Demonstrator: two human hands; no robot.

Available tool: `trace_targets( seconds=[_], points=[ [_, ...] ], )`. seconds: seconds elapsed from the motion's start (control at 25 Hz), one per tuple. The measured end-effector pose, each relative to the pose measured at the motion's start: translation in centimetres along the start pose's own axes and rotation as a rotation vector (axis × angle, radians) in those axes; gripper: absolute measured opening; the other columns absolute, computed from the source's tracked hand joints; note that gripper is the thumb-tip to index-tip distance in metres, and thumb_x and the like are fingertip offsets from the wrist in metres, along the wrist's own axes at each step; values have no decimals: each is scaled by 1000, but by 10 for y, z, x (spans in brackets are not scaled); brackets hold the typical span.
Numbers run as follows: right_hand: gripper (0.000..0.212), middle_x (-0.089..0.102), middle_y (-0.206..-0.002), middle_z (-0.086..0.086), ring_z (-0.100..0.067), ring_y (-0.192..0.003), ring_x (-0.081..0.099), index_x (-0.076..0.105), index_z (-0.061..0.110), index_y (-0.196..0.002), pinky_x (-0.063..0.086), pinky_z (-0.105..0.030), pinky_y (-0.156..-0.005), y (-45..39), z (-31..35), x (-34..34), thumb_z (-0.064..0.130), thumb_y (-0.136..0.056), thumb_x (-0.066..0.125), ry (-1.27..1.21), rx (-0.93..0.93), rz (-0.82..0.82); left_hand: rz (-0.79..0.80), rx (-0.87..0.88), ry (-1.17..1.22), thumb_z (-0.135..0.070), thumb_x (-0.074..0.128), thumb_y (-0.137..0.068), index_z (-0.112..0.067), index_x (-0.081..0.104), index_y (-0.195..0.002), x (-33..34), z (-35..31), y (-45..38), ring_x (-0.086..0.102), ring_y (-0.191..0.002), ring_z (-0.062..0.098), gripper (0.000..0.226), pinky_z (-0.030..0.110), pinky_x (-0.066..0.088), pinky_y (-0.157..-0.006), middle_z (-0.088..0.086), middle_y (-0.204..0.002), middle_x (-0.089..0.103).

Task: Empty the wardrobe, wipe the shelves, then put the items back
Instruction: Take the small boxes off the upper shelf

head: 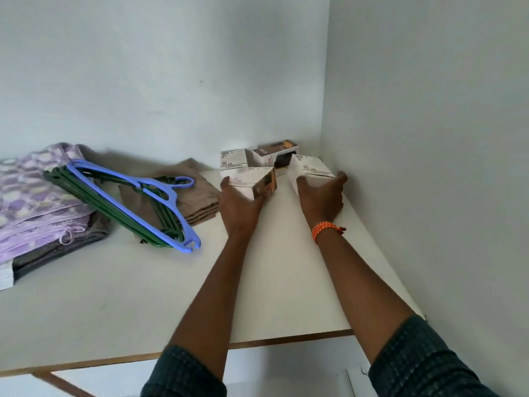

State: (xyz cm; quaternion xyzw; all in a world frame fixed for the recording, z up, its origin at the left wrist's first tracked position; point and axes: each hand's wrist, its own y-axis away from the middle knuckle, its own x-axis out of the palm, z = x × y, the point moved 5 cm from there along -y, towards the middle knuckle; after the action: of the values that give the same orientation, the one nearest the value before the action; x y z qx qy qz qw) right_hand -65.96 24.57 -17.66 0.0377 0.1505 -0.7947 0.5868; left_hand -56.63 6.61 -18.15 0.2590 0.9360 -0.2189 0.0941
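Both my arms reach to the back right corner of the white wardrobe shelf [143,296]. My left hand [240,204] grips a small white box with a brown end [257,183]. My right hand [322,196] grips a second white box with a label [307,167], close to the right wall. Behind them stand two more boxes: a white one with a barcode [233,159] and a white and dark one [276,154] against the back wall.
A stack of green hangers [114,204] with a blue hanger [137,193] on top lies mid-left, partly over folded brown cloth [194,193]. Folded lilac and grey fabrics [37,202] sit at the far left. A lower shelf [286,365] shows below the front edge.
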Motion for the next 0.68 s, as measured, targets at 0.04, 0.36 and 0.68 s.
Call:
trace_targets(
  seconds=[0.04, 0.36, 0.68],
  points=[
    [79, 57, -127, -12, -30, -109, 60, 29, 10, -138, 46, -31, -84, -1, -2, -3, 39, -78, 70, -191, 61, -1, -30, 6, 165, -34, 77, -70, -7, 31, -140, -6, 0, 0, 51, -116, 21, 88, 17, 40, -96, 8, -129, 51],
    [55, 53, -121, -9, -28, -113, 48, 51, 21, -119, 51, -39, -89, -13, 64, -12, 53, -77, 67, 47, -108, 157, -100, 131, -31, -42, 72, -72, -19, 48, -130, -33, -45, -14, 49, -117, 27, 67, 35, 43, -95, 10, -124, 52],
    [61, 41, -140, -13, -36, -130, 33, 52, 26, -129, 31, -45, -104, -1, 84, -6, 65, -82, 55, 497, -259, 455, 154, 329, -525, -54, 63, -83, -14, 66, -106, -27, -86, -6, 46, -113, 31, 47, 36, 40, -85, 11, -116, 54]
  ],
)
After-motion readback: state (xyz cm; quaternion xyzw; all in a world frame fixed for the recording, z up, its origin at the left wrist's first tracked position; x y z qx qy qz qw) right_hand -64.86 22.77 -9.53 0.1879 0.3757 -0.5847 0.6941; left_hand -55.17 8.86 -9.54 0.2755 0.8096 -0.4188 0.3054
